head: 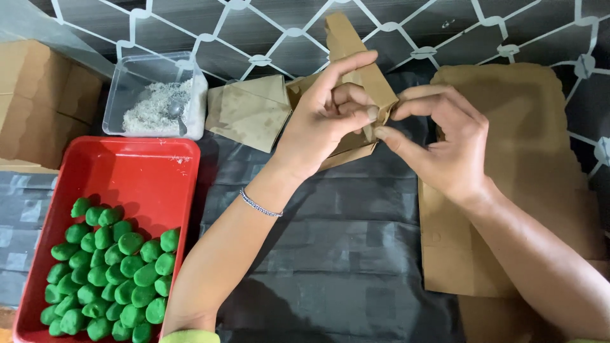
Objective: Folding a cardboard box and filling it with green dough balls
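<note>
Brown paper piece (356,70) is pinched between both hands above the dark sheet (343,254): left hand (324,117) fingers curled and pressed onto the fold, index extended along its upper edge; right hand (445,146) thumb and index closed on the fold's right corner. Paper judged light, thin, creasable, likely to tear if pulled hard; best held at folded edges, where layers are doubled and stiffer. Just left of the left fingers, another folded brown piece (249,111) lies flat. Under and beyond the right hand, a stack of brown bags (508,209). Further left, a clear tub of white shreds (155,95) and a red tray (136,171) holding green balls (111,273).
</note>
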